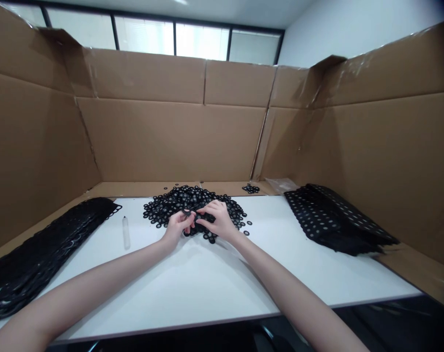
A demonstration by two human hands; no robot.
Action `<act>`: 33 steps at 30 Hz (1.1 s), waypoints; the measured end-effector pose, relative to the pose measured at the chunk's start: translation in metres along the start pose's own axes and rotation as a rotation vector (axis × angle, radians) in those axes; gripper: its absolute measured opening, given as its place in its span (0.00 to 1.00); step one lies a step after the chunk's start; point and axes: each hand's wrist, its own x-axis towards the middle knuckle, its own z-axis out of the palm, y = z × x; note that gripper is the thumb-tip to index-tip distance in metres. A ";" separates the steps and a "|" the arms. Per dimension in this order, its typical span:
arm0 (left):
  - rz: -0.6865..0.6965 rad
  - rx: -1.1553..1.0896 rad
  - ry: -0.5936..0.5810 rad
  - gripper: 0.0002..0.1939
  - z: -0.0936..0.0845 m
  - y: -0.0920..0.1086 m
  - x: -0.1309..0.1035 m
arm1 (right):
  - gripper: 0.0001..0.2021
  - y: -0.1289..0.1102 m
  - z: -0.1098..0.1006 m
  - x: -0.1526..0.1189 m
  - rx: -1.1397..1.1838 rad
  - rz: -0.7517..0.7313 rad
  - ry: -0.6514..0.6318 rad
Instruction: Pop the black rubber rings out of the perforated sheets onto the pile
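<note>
A wide pile of small black rings [185,195] lies at the back middle of the white table [192,283]. Over the front of this pile, my left hand [179,225] pinches a small black piece, probably one of the rings, between thumb and fingers. My right hand [217,218] is just to its right, thumb and forefinger bent toward the same spot. The fingertips of both hands nearly meet. Whether anything sits between the right fingertips is too small to make out.
Stacked black strips [42,249] lie along the left side, with a clear pen-like tube [126,233] beside them. Black sheets with pale dots [327,217] rest at the right. A small ring cluster [251,188] sits farther back. Cardboard walls [163,142] enclose the table.
</note>
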 end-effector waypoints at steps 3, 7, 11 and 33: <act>-0.010 0.026 -0.008 0.17 0.000 -0.004 0.001 | 0.10 0.000 0.002 -0.001 0.019 0.013 0.019; -0.016 0.051 -0.048 0.14 -0.001 -0.008 0.003 | 0.09 -0.002 0.002 -0.001 0.046 0.018 0.004; -0.008 0.071 -0.044 0.13 -0.001 -0.006 0.002 | 0.06 -0.008 0.005 -0.001 0.085 0.068 -0.044; -0.027 0.114 -0.047 0.13 -0.002 -0.004 0.001 | 0.09 0.020 -0.006 0.006 0.337 0.442 0.372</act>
